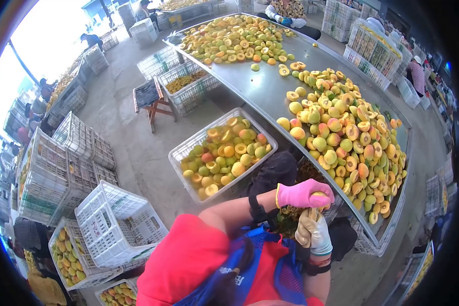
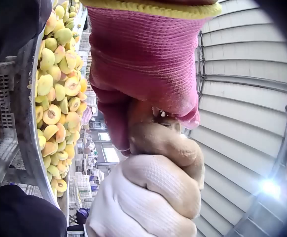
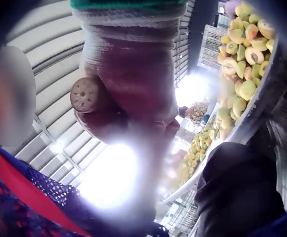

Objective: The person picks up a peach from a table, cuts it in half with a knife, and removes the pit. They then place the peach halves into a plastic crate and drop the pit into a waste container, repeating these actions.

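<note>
Beside the counter (image 1: 270, 84): one person in red with two gloved hands, brought together near its lower corner.
Left hand (image 1: 302, 195): one, in a pink glove with a yellow cuff; its fingers are curled round one fruit.
Fruit in hand (image 1: 320, 194): one, yellowish, mostly covered by the pink glove, just above the other hand and off the counter edge.
Right hand (image 1: 313, 233): one, in a white and tan glove; its fingers are clenched round one handle, touching the pink glove.
Handle (image 3: 84, 95): one, with a round brown end sticking out of the fist; what lies at its other end is hidden.
Fruit piles: two on the counter, a near one (image 1: 352, 137) and a far one (image 1: 234, 38), with whole and halved fruit, too many to count, and a few loose pieces between.
Filled crate (image 1: 199, 135): one on the floor by the person's knee, heaped with fruit.
Stool (image 1: 148, 98): one, dark-topped, with crossed wooden legs.
Tilted crate (image 1: 97, 224): one, white, leaning above two fruit crates (image 1: 94, 278).
Wrist straps (image 1: 256, 208): two, black, one per arm.
</note>
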Demonstrator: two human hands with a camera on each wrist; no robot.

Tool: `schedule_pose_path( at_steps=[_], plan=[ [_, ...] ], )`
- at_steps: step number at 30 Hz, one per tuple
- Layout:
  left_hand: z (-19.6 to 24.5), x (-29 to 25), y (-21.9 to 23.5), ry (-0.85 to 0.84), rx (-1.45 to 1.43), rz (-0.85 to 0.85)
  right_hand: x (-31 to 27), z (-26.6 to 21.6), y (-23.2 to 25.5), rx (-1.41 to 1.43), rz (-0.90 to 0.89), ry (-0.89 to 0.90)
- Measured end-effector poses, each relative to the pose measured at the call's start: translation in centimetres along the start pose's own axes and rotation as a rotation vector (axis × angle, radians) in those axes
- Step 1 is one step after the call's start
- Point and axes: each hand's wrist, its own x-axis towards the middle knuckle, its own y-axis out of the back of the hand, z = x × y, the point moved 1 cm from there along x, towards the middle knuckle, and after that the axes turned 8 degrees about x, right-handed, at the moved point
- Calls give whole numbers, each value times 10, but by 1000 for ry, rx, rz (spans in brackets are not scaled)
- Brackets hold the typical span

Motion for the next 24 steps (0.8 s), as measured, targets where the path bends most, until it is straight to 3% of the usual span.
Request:
schedule_pose_path(
  at_steps=[2,4,7,8,11,14,16,19,22,23,24],
  plan=[
    [0,0,-1,-40,81,-25,-7,21,17,-104,5,-62],
    [-11,3,-6,-115,108,-43,-9,12,8,-128,7,-80],
    [-16,2,-14,-154,130,22,-18,-6,-10,129,85,-126],
    [-17,1,-18,-79,18,59,-19,-8,-11,250,123,-149],
    [-19,2,-36,107,-240,170,-11,10,-7,313,196,105],
    [-26,9,-43,173,-326,279,-7,38,15,584,139,99],
    [-27,9,-45,181,-393,299,-4,24,7,316,130,172],
    [-27,11,-47,138,-523,409,1,11,-8,265,162,173],
    [-18,5,-32,260,-687,490,8,38,2,155,237,170],
    [-33,5,-22,292,-842,492,8,52,8,79,266,176],
    [-36,4,-13,228,-790,559,8,56,7,166,318,125]
  ],
)
